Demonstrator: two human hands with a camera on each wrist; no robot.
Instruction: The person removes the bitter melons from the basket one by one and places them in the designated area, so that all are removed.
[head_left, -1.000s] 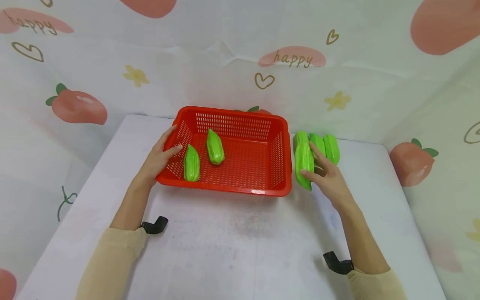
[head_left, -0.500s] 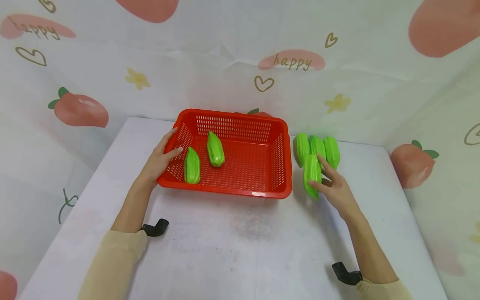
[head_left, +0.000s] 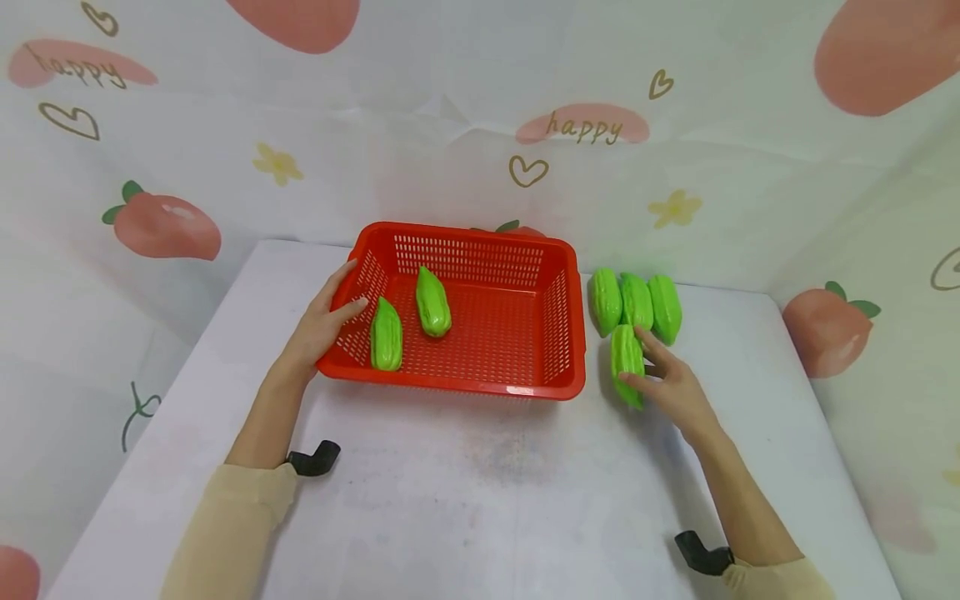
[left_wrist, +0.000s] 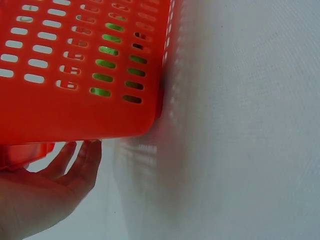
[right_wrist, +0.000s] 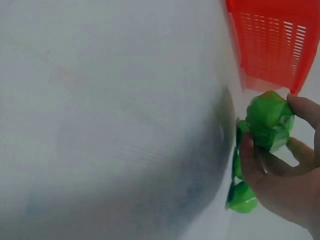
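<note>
Head: right hand (head_left: 678, 392) pinches a green gourd (head_left: 627, 358) between 3 and 4 o'clock of the red basket (head_left: 450, 383); table (head_left: 480, 517) contact unclear. Three other gourds (head_left: 637, 302) just past it, 12 o'clock. In basket: two gourds, one (head_left: 387, 335) at 9, one (head_left: 433, 304) at 10. Left hand (head_left: 313, 332) grips rim at 9, thumb inside. Step looks like single-gourd handling; next move likely calls for firm pinch, steady basket.

Left wrist: fingers outside basket, green behind slots.

Right wrist: thumb and fingers round gourd, basket at 12.
</note>
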